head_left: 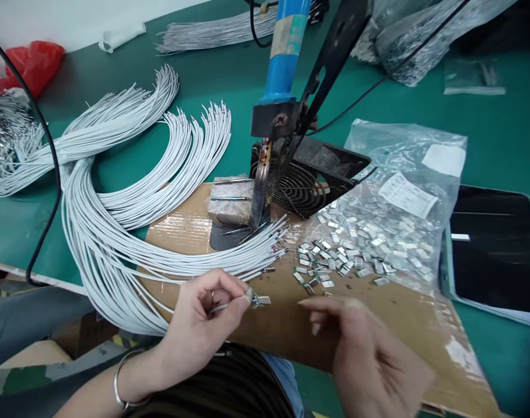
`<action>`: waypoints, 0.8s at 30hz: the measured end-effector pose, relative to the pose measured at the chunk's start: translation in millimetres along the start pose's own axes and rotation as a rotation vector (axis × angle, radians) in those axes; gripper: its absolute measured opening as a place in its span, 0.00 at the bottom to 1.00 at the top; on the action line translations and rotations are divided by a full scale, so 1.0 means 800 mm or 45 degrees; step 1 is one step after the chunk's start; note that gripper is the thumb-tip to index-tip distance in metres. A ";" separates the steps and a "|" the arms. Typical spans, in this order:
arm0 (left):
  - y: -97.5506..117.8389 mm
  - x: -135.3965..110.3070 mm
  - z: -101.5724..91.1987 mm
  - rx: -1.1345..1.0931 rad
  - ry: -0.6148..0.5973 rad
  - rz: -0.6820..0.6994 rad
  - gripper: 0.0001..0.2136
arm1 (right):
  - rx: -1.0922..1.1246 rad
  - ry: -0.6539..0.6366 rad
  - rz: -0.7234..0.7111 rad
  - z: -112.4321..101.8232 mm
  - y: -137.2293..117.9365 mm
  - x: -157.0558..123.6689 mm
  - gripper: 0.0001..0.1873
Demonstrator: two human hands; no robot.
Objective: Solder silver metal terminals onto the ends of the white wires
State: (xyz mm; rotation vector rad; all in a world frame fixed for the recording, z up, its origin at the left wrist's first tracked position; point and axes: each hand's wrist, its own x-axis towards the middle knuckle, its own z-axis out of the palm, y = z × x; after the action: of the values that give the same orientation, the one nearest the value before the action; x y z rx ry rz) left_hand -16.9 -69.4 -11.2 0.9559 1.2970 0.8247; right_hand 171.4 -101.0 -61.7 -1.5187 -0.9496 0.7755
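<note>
Left hand (201, 331) now pinching a tiny silver metal terminal (261, 301) on a thin white wire (221, 307) above a brown cardboard sheet (173, 232): light, fiddly, safest held at the crimp! Right hand (369, 354) open, hovering beside loose silver clips (321, 261).

View: one camera worn on the person's head, looking out from above the workbench.
Facing: forward and down, over the left hand (204, 331) and right hand (360, 348), onto a flat brown cardboard sheet (404, 325).
Nearest: both hands, low in the frame, with the left forearm cut by the bottom edge.
Middle: bundled white insulated wires (116, 232) spread left of centre.
Close overhead: a blue cylindrical tool handle (284, 52) rises to the top edge, just right of centre.
Farthest: a green bench mat (500, 116) runs up to a crumpled red plastic bag (33, 67) at top left.
</note>
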 end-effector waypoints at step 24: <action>-0.006 -0.005 -0.001 0.105 -0.097 0.005 0.07 | 0.108 -0.297 0.015 0.042 -0.010 -0.010 0.14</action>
State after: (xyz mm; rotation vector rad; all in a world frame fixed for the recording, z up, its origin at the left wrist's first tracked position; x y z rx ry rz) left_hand -18.0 -75.2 -14.0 1.0453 1.2720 0.7355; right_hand 137.0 -92.6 -59.2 -1.3813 -1.0657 1.0049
